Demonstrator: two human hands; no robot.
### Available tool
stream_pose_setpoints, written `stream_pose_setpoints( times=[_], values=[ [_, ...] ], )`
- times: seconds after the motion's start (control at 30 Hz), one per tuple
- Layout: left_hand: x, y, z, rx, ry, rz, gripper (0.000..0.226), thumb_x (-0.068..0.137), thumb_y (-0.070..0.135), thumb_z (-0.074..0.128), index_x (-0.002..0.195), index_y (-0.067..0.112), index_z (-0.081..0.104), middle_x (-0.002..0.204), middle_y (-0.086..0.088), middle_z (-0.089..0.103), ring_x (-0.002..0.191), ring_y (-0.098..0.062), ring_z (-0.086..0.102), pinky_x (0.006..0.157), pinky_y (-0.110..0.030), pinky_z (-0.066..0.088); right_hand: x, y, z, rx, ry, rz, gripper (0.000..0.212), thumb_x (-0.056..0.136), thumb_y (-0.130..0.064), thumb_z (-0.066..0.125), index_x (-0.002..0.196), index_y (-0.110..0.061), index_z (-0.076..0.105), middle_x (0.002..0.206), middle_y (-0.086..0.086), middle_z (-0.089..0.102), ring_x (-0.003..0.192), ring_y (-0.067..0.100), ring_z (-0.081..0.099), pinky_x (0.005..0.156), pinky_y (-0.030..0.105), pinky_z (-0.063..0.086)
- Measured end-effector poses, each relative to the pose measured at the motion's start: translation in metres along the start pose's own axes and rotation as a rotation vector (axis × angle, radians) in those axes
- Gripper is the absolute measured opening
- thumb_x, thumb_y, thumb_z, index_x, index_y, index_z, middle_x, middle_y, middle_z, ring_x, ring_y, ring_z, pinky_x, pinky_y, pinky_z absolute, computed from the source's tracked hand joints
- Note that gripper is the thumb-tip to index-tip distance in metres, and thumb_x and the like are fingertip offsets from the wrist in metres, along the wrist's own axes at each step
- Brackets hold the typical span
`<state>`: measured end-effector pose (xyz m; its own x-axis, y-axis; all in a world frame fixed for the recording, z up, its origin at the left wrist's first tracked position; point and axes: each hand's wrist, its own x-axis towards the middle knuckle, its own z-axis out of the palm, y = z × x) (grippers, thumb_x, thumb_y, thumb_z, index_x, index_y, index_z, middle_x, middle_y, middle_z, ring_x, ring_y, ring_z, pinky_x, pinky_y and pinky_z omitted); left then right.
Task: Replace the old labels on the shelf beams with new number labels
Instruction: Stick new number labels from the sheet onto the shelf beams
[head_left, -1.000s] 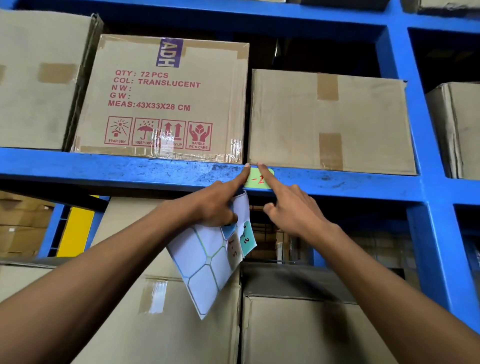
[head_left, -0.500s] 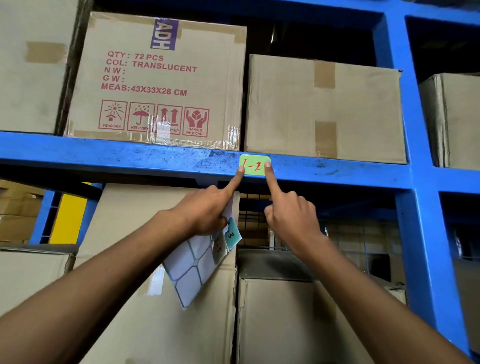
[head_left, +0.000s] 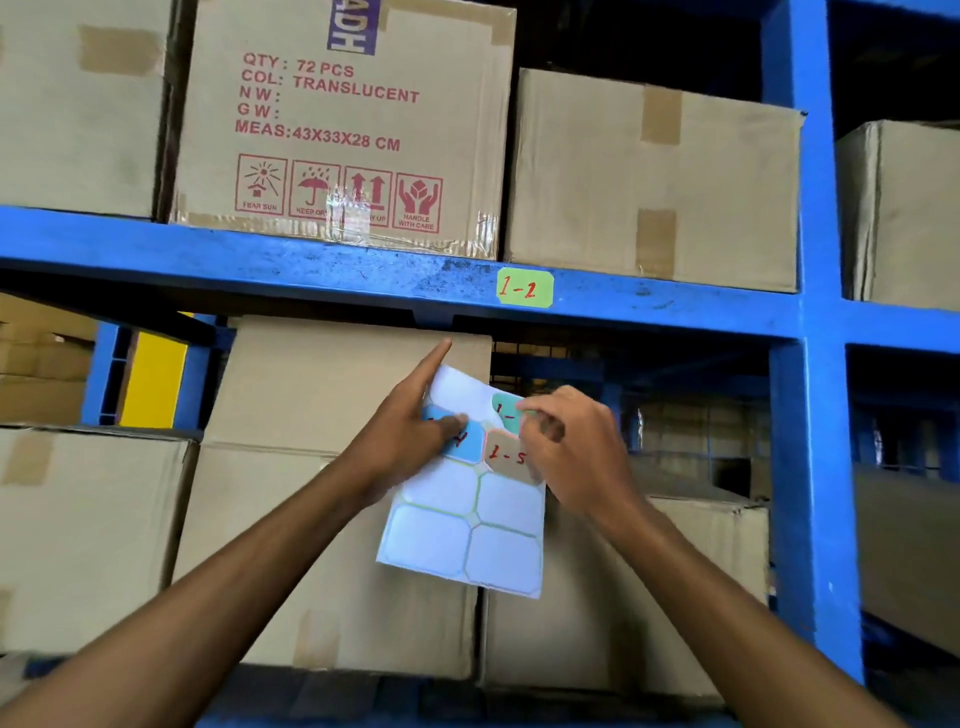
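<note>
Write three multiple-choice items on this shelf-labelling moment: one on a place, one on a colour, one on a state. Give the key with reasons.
1. Where is the 1-2 label?
A. on the blue beam
B. on a box
C. on the sheet

2. What colour is it?
A. pink
B. green
C. white

3. What is the right hand doing?
A. hanging idle
B. pressing the beam
C. pinching the teal label on the label sheet

Key: A, it sticks on the beam's front face; B, green with red writing; C, its fingertips close on that label's edge while the left hand holds the sheet.
</note>
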<state>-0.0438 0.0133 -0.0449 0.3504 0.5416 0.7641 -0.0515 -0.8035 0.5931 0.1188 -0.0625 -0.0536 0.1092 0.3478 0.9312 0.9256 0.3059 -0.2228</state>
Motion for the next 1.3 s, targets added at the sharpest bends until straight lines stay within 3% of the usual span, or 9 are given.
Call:
stream_pose_setpoints(
  times=[0.1, 0.23, 0.4, 0.6, 0.77, 0.93, 1.07, 1.17, 1.3],
  values=[
    [-0.016, 0.004, 0.001, -0.149, 0.012, -0.050, 0.059, 0.090, 0.002, 0.054, 0.136, 0.037, 0.042, 0.115, -0.001, 0.063, 0.085, -0.015, 0.063, 0.083, -0.033, 0.054, -0.018, -0.013, 0.002, -0.017, 0.031, -0.076, 0.031, 0.080, -0.028, 0.052, 0.100, -0.012, 0.070, 0.089, 0.006, 0.057, 0.081, 0.023, 0.060, 0.068, 0.040, 0.052],
    [-0.034, 0.014, 0.005, -0.300, 0.004, -0.140, 0.043, 0.094, 0.002, 0.044, 0.129, 0.026, 0.054, 0.113, -0.001, 0.064, 0.081, -0.007, 0.063, 0.067, -0.015, 0.053, -0.037, -0.028, 0.006, -0.167, 0.065, -0.188, 0.026, 0.083, -0.028, 0.054, 0.096, -0.011, 0.069, 0.085, 0.006, 0.052, 0.079, 0.022, 0.054, 0.065, 0.036, 0.048],
    [-0.055, 0.020, 0.007, -0.323, -0.001, -0.219, 0.038, 0.093, 0.005, 0.041, 0.124, 0.018, 0.059, 0.112, -0.003, 0.066, 0.088, -0.013, 0.063, 0.085, -0.030, 0.051, -0.050, -0.035, 0.008, -0.245, 0.063, -0.144, 0.025, 0.082, -0.027, 0.059, 0.099, -0.010, 0.065, 0.092, 0.007, 0.055, 0.084, 0.020, 0.054, 0.065, 0.034, 0.050],
    [-0.073, 0.021, 0.009, -0.439, 0.026, -0.325, 0.034, 0.093, 0.017, 0.037, 0.112, 0.016, 0.065, 0.096, -0.001, 0.069, 0.080, -0.015, 0.063, 0.078, -0.031, 0.049, -0.059, -0.041, 0.014, -0.039, -0.011, 0.003, 0.017, 0.083, -0.017, 0.064, 0.098, -0.012, 0.066, 0.099, -0.001, 0.050, 0.102, 0.014, 0.049, 0.067, 0.026, 0.043],
    [-0.089, 0.011, 0.016, -0.415, 0.031, -0.394, 0.029, 0.092, 0.024, 0.041, 0.086, 0.020, 0.069, 0.077, 0.000, 0.071, 0.075, -0.017, 0.061, 0.082, -0.032, 0.046, -0.083, -0.038, 0.019, -0.006, -0.041, 0.016, 0.005, 0.080, -0.012, 0.060, 0.085, -0.015, 0.060, 0.091, -0.007, 0.045, 0.093, 0.017, 0.052, 0.075, 0.034, 0.046],
    [-0.108, -0.003, 0.024, -0.368, 0.045, -0.483, 0.031, 0.093, 0.019, 0.039, 0.084, 0.019, 0.069, 0.074, 0.002, 0.069, 0.055, -0.004, 0.065, 0.050, -0.012, 0.048, -0.118, -0.037, 0.025, 0.027, -0.099, -0.010, 0.009, 0.074, -0.019, 0.055, 0.081, -0.017, 0.059, 0.091, -0.004, 0.052, 0.091, 0.015, 0.048, 0.080, 0.031, 0.041],
    [-0.127, -0.013, 0.029, -0.409, -0.019, -0.590, 0.026, 0.089, 0.021, 0.047, 0.082, 0.011, 0.070, 0.077, -0.012, 0.070, 0.065, -0.024, 0.064, 0.061, -0.027, 0.050, -0.142, -0.033, 0.023, 0.003, -0.149, -0.041, 0.009, 0.074, -0.019, 0.057, 0.082, -0.017, 0.061, 0.097, 0.001, 0.056, 0.096, 0.019, 0.052, 0.083, 0.034, 0.039],
    [-0.135, -0.026, 0.032, -0.377, -0.001, -0.572, 0.036, 0.091, 0.018, 0.041, 0.075, 0.017, 0.073, 0.071, -0.001, 0.073, 0.063, -0.014, 0.067, 0.064, -0.026, 0.050, -0.159, -0.036, 0.021, -0.008, -0.149, -0.090, 0.007, 0.075, -0.021, 0.057, 0.080, -0.016, 0.061, 0.098, 0.001, 0.057, 0.097, 0.019, 0.053, 0.081, 0.028, 0.034],
    [-0.146, -0.037, 0.031, -0.440, -0.052, -0.572, 0.036, 0.090, 0.014, 0.041, 0.080, 0.014, 0.075, 0.080, -0.010, 0.073, 0.069, -0.021, 0.068, 0.064, -0.028, 0.053, -0.173, -0.041, 0.020, 0.051, -0.127, -0.084, 0.005, 0.076, -0.020, 0.061, 0.080, -0.016, 0.062, 0.098, -0.001, 0.058, 0.100, 0.009, 0.048, 0.085, 0.025, 0.035]
  ],
)
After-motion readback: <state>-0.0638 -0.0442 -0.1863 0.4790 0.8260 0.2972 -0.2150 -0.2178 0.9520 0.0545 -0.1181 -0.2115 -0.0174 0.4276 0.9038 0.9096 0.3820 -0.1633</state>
